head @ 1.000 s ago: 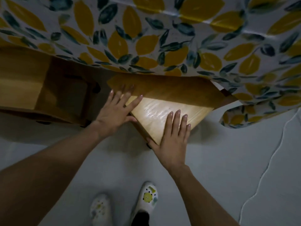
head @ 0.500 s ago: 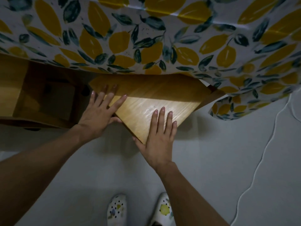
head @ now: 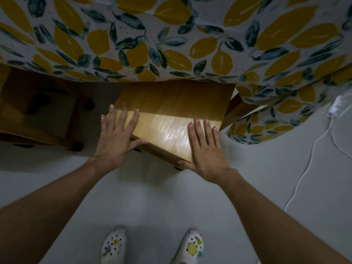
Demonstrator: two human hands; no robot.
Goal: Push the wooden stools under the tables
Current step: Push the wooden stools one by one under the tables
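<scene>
A wooden stool (head: 171,115) with a light seat stands half under the table, its far half in shadow below the lemon-print tablecloth (head: 171,44). My left hand (head: 116,138) lies flat on the seat's near left corner, fingers spread, thumb along the front edge. On the near right corner my right hand (head: 205,147) presses flat, its thumb hooked under the front edge. Both hands rest on the stool rather than close around it.
A second wooden stool (head: 43,115) sits further under the table at the left, in shadow. A white cable (head: 312,159) trails across the grey floor at the right. My two white patterned shoes (head: 152,246) stand at the bottom of the view.
The stool has turned from a corner-first angle to nearly square with the table edge and slid further under the cloth. My hands have spread apart onto its two near corners.
</scene>
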